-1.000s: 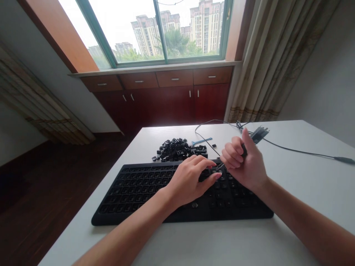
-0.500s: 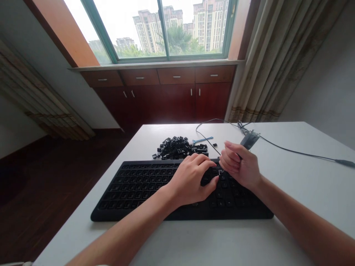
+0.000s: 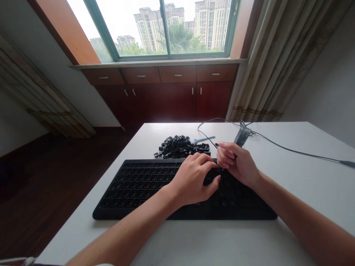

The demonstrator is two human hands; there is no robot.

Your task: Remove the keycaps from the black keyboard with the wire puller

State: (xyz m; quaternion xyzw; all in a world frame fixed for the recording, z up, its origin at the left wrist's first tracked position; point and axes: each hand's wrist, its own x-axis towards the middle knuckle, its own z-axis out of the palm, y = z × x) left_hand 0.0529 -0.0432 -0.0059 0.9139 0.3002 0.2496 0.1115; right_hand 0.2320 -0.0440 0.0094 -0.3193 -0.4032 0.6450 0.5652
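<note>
A black keyboard (image 3: 133, 190) lies across the white table, with its left side stripped of keycaps. My left hand (image 3: 194, 181) rests on it, palm down, thumb and forefinger apart on either side of a spot right of the middle. My right hand (image 3: 238, 162) is closed around a keycap puller (image 3: 242, 136), whose dark grey handle sticks up above the fist. The puller's lower end reaches down at the keys between both hands; the fingers partly hide it. Several keycaps remain on the right part of the keyboard, under and near my right hand.
Behind the keyboard lies a heap of loose black keycaps (image 3: 180, 146). Next to it is a small blue brush-like tool (image 3: 204, 139). A thin black cable (image 3: 288, 147) runs over the table (image 3: 299, 177) to the right. A cabinet (image 3: 166, 99) stands below the window.
My right hand has turned a little, and the puller's handle has swung left and more upright. Its lower end has dipped out of sight. My left hand stays in place on the keyboard.
</note>
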